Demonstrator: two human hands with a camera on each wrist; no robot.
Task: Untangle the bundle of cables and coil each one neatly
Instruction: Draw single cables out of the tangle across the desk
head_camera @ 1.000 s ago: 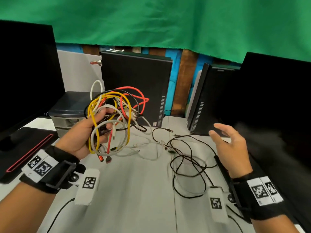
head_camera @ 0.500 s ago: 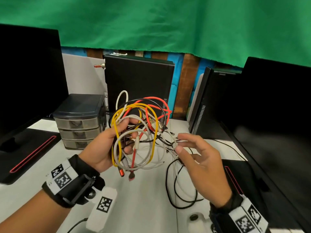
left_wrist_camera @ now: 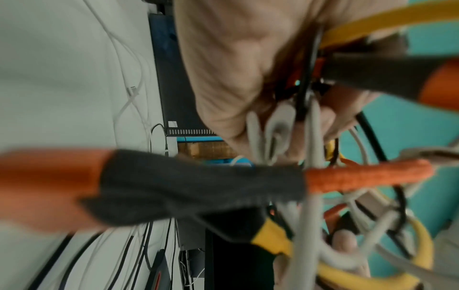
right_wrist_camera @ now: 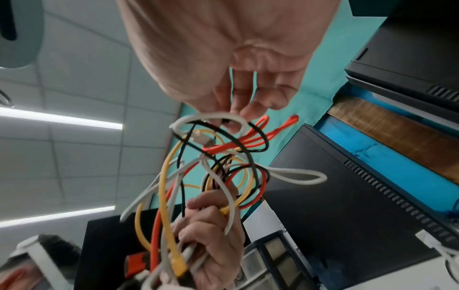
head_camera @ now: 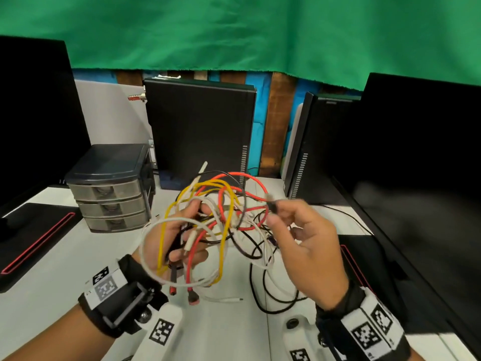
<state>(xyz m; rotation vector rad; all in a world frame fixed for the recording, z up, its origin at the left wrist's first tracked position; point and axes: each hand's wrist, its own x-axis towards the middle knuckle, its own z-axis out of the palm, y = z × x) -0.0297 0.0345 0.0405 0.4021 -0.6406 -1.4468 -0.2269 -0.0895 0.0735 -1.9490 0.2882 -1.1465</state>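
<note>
Above the white desk (head_camera: 229, 332), between two dark monitors, the left hand (head_camera: 179, 243) grips the bundle of cables (head_camera: 218, 225) with its fingers curled round the gathered strands, holding it up in the air near chest height. Facing it, the right hand (head_camera: 309, 246) pinches a small dark plug (head_camera: 273, 204) at the end of a black cable between thumb and fingertip, just at the bundle's upper right edge. By my reading the job has barely begun: no cable looks freed, none is coiled, and the yellow, red, white and black strands cross and loop through one another. Finding one end, as the right hand seems to be doing, would be the first step; pulling each line clear and winding it is all left to do. Seen close from the left wrist, the red cable (left_wrist_camera: 367, 176) has a woven, braided sleeve and a dark ribbed plug housing, and the yellow cable (left_wrist_camera: 419, 245) looks braided too; the white ones look smooth and rubbery. All are thin, round and springy, holding loose open loops rather than hanging limp. More black and white cables lie slack on the desk below the hands, and whether they are joined to the bundle I cannot tell. A small grey drawer box (head_camera: 112, 188) stands at the left.
</note>
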